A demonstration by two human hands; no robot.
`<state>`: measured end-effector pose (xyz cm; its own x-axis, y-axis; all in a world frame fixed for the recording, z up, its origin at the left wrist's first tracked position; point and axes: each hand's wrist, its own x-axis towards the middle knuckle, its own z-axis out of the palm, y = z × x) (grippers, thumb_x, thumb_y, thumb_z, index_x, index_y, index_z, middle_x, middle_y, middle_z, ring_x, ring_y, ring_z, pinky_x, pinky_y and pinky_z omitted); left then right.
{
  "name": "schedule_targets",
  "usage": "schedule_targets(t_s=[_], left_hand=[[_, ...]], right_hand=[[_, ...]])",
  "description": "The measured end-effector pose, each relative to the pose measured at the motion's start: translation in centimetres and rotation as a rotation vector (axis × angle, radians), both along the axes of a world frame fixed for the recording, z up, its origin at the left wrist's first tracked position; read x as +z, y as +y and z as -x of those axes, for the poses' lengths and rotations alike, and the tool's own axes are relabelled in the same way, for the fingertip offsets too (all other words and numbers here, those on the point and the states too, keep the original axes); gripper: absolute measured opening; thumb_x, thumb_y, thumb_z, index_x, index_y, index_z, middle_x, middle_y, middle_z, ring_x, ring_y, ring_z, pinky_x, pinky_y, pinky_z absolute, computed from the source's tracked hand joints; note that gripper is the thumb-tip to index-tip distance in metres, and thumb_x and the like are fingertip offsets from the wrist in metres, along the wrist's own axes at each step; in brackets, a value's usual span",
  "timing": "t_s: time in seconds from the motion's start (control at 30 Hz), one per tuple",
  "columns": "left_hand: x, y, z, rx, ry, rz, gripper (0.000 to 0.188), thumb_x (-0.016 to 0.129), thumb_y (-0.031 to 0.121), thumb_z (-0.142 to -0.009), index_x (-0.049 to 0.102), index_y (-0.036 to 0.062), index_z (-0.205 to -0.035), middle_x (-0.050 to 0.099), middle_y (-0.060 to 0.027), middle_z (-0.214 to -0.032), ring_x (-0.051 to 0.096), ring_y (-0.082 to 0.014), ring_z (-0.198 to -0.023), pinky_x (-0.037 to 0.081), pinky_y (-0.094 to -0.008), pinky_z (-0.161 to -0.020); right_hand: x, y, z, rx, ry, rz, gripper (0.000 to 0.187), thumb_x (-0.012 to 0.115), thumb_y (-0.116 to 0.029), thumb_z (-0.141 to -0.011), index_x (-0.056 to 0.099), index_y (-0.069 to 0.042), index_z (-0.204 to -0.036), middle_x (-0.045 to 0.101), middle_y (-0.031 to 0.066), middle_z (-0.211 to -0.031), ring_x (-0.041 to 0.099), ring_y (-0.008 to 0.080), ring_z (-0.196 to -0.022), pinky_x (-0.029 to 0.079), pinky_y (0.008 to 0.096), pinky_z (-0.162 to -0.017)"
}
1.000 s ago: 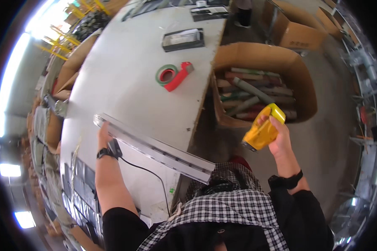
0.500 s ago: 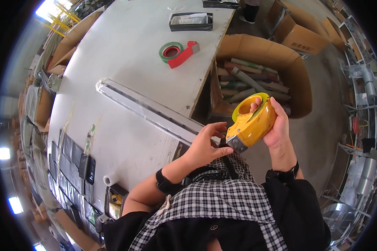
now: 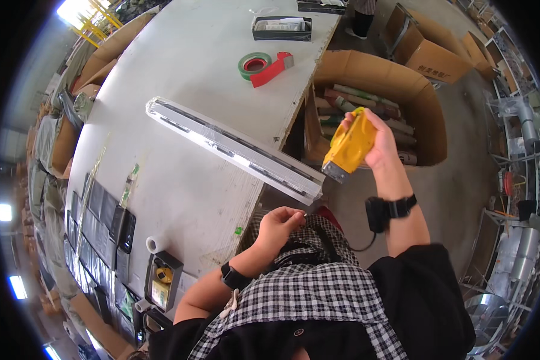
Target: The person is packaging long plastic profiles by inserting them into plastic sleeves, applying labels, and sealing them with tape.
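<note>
In my right hand (image 3: 383, 142) is a yellow tape dispenser (image 3: 352, 144), gripped by its body, its grey metal front tilted down and toward the table edge. My left hand (image 3: 277, 231) is closed in a pinch in front of the checked apron; a tiny pale bit shows at its fingertips, too small to name. Between the hands and the table's middle lies a long white plastic-wrapped bar-shaped package (image 3: 234, 153). Its near end reaches past the table's right edge, just below the dispenser.
On the white table (image 3: 180, 72) lie a red tape dispenser (image 3: 270, 71) with green tape and a black open box (image 3: 282, 29). Several rolled tubes fill a large carton (image 3: 441, 129) at the right. Flat dark packages (image 3: 96, 240) and a phone (image 3: 125, 231) are at the left.
My right hand has lifted the yellow tape dispenser up and away from my left hand, turning it. My left hand has drawn back toward the apron and closed into a pinch.
</note>
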<state>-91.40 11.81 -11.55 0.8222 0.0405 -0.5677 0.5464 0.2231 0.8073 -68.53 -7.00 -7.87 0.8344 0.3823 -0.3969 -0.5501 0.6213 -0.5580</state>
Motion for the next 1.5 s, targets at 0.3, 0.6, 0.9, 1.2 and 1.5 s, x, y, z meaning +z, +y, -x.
schedule_targets(t_s=[0.3,0.6,0.9,1.2,1.5], left_hand=[[-1.5,-0.9,-2.4,0.001,0.344,-0.175,0.041,0.069,0.031,-0.084,0.058,0.0000,-0.110,0.066,-0.0065,-0.095,0.063,-0.0149,-0.075,0.050,-0.0244,-0.064],[5.3,2.9,-8.1,-0.438,-0.981,-1.468,0.072,0.083,0.021,-0.050,0.053,0.0144,-0.115,0.059,-0.0083,-0.107,0.053,-0.0271,-0.109,0.038,-0.0422,-0.098],[2.5,4.3,-16.9,-0.740,-0.833,-1.467,0.069,0.082,0.018,-0.047,0.055,0.0149,-0.110,0.059,-0.0032,-0.100,0.054,-0.0242,-0.102,0.039,-0.0387,-0.093],[1.4,2.7,-14.9,-0.513,-1.061,-1.499,0.064,0.076,0.012,-0.047,0.056,0.0145,-0.108,0.059,-0.0025,-0.105,0.054,-0.0255,-0.105,0.040,-0.0411,-0.094],[3.3,4.6,-17.1,-0.768,-0.694,-1.452,0.070,0.081,0.018,-0.043,0.058,0.0151,-0.108,0.061,-0.0028,-0.103,0.056,-0.0252,-0.100,0.041,-0.0399,-0.092]], right_hand=[[-10.1,3.4,2.5,0.129,0.145,0.074,0.033,0.054,-0.033,-0.089,0.054,-0.004,-0.104,0.065,0.0163,-0.098,0.064,0.0307,-0.093,0.055,0.0430,-0.073],[-13.7,2.8,1.3,0.213,0.134,-0.056,0.050,0.049,-0.051,-0.090,0.053,-0.005,-0.107,0.063,0.0210,-0.101,0.063,0.0342,-0.095,0.052,0.0444,-0.082],[-3.7,1.5,16.2,0.377,0.099,-0.303,0.053,0.049,-0.044,-0.092,0.044,-0.004,-0.127,0.059,0.0205,-0.112,0.060,0.0350,-0.101,0.045,0.0471,-0.090],[-6.4,-0.9,-4.7,0.127,-0.163,0.115,0.074,0.026,-0.070,-0.088,0.052,-0.007,-0.118,0.065,0.0158,-0.101,0.059,0.0288,-0.103,0.050,0.0434,-0.083],[3.0,-0.4,14.3,0.396,-0.435,-0.008,0.079,0.055,-0.066,-0.081,0.041,-0.004,-0.129,0.061,0.0147,-0.106,0.061,0.0251,-0.097,0.047,0.0404,-0.088]])
